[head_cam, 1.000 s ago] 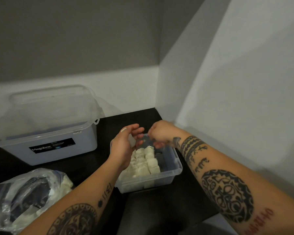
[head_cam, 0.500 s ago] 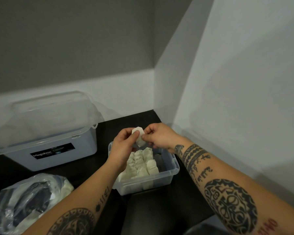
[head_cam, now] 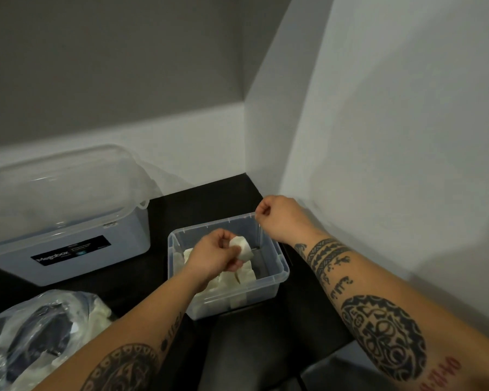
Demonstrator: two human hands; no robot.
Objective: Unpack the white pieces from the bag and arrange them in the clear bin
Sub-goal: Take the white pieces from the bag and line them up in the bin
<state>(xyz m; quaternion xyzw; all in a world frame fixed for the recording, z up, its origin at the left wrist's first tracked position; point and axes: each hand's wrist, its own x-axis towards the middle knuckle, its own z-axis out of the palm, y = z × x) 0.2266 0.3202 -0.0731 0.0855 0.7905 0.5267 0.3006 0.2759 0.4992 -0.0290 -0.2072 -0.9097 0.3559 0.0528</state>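
Over the small clear bin (head_cam: 283, 267), my left hand (head_cam: 211, 256) grips one white piece (head_cam: 242, 246) between thumb and fingers. Below it, several white pieces (head_cam: 239, 277) stand in rows along the bin's left and near side. The bin's right part shows bare bottom. My right hand (head_cam: 280, 218) hovers at the bin's far right corner with its fingers curled shut. I cannot tell if anything thin is pinched in it. The clear plastic bag (head_cam: 40, 334) lies at the lower left, with more white pieces showing through it.
A large lidded translucent box (head_cam: 68, 221) with a black label stands at the back left on the black table (head_cam: 209, 198). White walls close in right behind and to the right of the bin. The table's near edge runs below my right forearm.
Both hands held the white piece together above the bin half a second ago. Now my left hand alone has it, lower over the bin, and my right hand has pulled back to the far right.
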